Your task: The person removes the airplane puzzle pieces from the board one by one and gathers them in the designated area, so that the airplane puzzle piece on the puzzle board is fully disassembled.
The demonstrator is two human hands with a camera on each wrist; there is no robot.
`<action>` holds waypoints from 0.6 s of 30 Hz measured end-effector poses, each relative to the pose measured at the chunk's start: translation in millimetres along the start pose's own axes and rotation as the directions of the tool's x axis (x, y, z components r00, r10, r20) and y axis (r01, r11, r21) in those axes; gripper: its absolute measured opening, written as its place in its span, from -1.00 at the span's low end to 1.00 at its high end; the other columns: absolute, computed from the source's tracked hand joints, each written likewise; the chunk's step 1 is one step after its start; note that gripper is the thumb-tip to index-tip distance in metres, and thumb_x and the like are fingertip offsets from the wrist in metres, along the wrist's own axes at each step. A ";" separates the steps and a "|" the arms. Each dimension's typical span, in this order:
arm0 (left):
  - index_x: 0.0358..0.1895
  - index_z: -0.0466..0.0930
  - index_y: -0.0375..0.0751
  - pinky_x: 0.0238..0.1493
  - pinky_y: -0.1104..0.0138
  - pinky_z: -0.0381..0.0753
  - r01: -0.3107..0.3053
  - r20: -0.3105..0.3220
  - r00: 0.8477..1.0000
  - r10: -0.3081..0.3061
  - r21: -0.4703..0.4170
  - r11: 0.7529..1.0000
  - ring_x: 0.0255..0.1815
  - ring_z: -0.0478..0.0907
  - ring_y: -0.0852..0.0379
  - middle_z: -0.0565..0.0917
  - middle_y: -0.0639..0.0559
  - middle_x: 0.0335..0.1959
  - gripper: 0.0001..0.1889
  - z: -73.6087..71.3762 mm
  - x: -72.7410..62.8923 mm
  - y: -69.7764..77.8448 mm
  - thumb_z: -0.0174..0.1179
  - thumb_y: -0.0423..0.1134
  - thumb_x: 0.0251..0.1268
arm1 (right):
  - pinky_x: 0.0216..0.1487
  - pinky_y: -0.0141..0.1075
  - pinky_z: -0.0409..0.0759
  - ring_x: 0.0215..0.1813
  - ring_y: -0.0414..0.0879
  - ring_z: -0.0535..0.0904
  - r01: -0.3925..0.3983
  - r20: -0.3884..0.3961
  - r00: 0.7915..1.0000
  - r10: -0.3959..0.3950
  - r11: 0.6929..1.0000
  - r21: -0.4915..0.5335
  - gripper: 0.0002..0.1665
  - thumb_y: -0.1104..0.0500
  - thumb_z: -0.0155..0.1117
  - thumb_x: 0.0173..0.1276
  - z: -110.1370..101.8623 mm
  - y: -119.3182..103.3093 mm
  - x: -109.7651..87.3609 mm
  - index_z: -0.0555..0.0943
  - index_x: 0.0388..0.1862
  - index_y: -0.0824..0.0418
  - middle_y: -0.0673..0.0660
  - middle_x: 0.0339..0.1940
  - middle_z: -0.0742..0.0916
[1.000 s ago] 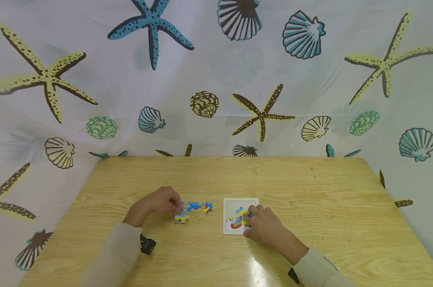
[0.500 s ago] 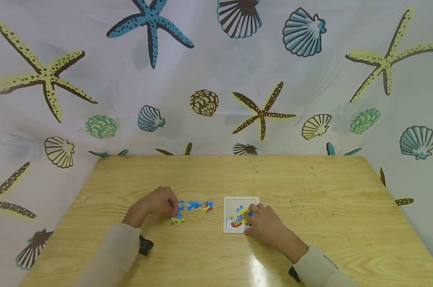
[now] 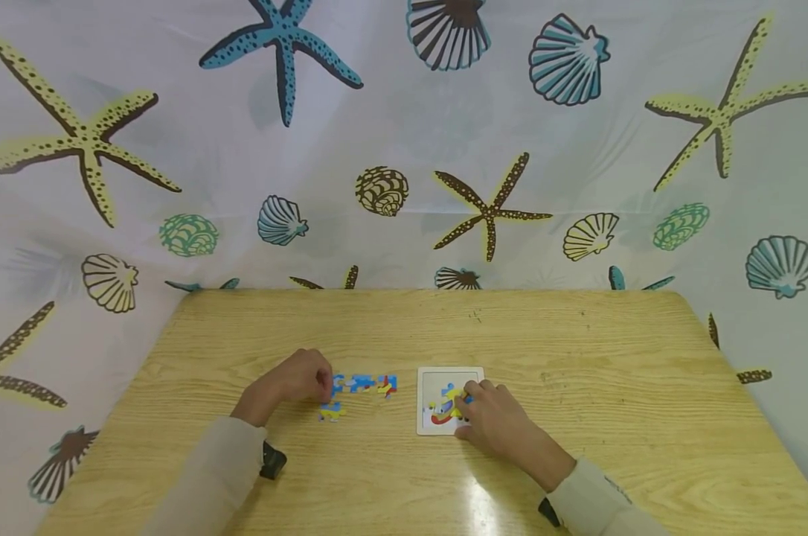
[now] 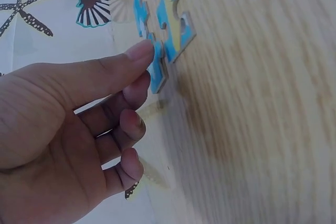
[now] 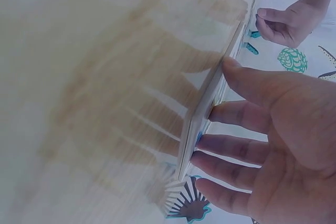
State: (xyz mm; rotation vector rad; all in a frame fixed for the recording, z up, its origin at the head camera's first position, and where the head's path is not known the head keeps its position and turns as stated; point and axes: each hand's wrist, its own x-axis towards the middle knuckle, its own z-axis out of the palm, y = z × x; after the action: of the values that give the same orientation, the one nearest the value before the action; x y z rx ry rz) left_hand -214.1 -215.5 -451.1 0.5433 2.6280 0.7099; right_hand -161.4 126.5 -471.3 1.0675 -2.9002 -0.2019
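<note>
My left hand (image 3: pixel 300 374), fingers curled, is beside several loose blue, yellow and red jigsaw pieces (image 3: pixel 360 383) left of centre. Its thumb and index finger come together right at a blue jigsaw piece (image 4: pixel 158 74), whose upper part the thumb overlaps in the left wrist view; I cannot tell whether they pinch it. A yellow-and-blue piece (image 4: pixel 176 24) lies just beyond. My right hand (image 3: pixel 504 424) holds a square white puzzle tray (image 3: pixel 420 402), thumb at its near edge and bent fingers over the right side. Part of a colourful picture (image 3: pixel 444 409) shows inside; the fingers hide the rest.
Everything lies on a wood-grain table (image 3: pixel 578 350). A white cloth (image 3: pixel 404 97) printed with starfish and shells hangs behind the table and at its sides. Dark straps (image 3: pixel 273 460) are worn at both wrists below light sleeves.
My left hand has drawn slightly left from the pieces. The yellow-and-blue piece beneath it has turned and slid a little left and nearer. The right hand and tray stay in place.
</note>
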 end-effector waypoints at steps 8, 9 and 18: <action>-0.57 0.64 -0.15 -0.35 0.33 0.47 0.015 -0.030 0.999 -0.014 0.008 1.000 -0.44 0.45 0.20 0.63 0.10 -0.54 -0.82 -3.9 3.6 5.7 0.23 -0.49 0.08 | -0.06 -0.13 0.59 -0.01 0.04 0.59 -0.001 0.005 1.000 0.001 1.000 -0.003 -0.40 -0.24 0.21 0.26 -1.0 2.1 0.6 0.62 0.09 0.13 0.15 0.02 0.64; -0.56 0.64 -0.16 -0.36 0.33 0.46 0.009 -0.035 0.999 -0.009 0.004 1.000 -0.44 0.45 0.20 0.64 0.09 -0.53 -0.82 -4.5 4.2 7.3 0.22 -0.49 0.10 | -0.06 -0.13 0.59 0.00 0.05 0.59 -0.001 0.005 1.000 0.001 1.000 -0.003 -0.40 -0.24 0.21 0.25 -1.2 2.5 0.6 0.62 0.09 0.14 0.15 0.02 0.64; -0.50 0.62 -0.18 -0.40 0.35 0.43 -0.012 -0.052 0.999 0.011 -0.016 1.000 -0.49 0.40 0.20 0.61 0.08 -0.49 -0.90 -6.2 10.3 17.1 0.29 -0.35 0.14 | 0.02 -0.06 0.57 0.08 0.10 0.57 -0.015 0.023 1.000 0.013 0.996 0.088 -0.39 -0.23 0.22 0.25 1.8 3.2 0.3 0.60 0.11 0.16 0.18 0.08 0.64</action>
State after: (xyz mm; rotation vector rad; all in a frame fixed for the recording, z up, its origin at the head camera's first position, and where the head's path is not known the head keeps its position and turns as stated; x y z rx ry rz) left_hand -221.1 -199.6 -439.3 0.5429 2.6661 0.7583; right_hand -163.9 128.9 -472.7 1.0639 -2.9610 -0.0870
